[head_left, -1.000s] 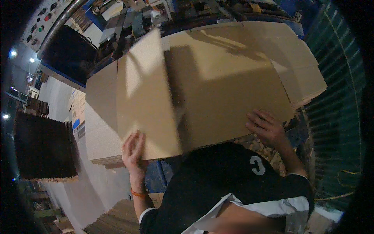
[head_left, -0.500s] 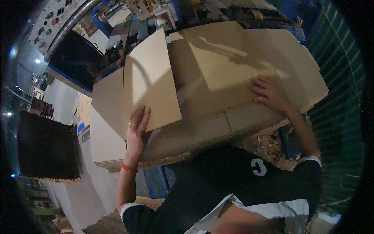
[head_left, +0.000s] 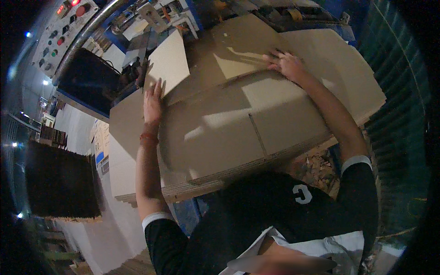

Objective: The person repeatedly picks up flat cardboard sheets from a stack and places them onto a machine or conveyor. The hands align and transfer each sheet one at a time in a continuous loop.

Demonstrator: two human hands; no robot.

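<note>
A folded brown cardboard sheet (head_left: 238, 39) lies on a stack of flat cardboard blanks (head_left: 215, 146), its far side reaching the machine. My left hand (head_left: 152, 103) touches the near corner of the sheet's brightly lit left panel (head_left: 170, 59), fingers stretched forward. On the right, my right hand (head_left: 288, 65) rests at the sheet's near right edge with its fingers apart. Neither hand is closed round anything. The blank below shows a dark slot (head_left: 257, 135) running toward its front edge.
Beyond the stack stands a machine with metal brackets (head_left: 153, 18). A control panel (head_left: 62, 34) with buttons and a metal rail (head_left: 87, 39) are at upper left. Cardboard scraps (head_left: 321, 176) lie below the stack's front right. A green corrugated wall (head_left: 398, 101) is on the right.
Both hands have moved forward, away from me, and the folded sheet has slid with them toward the machine. More of the stack below now shows.
</note>
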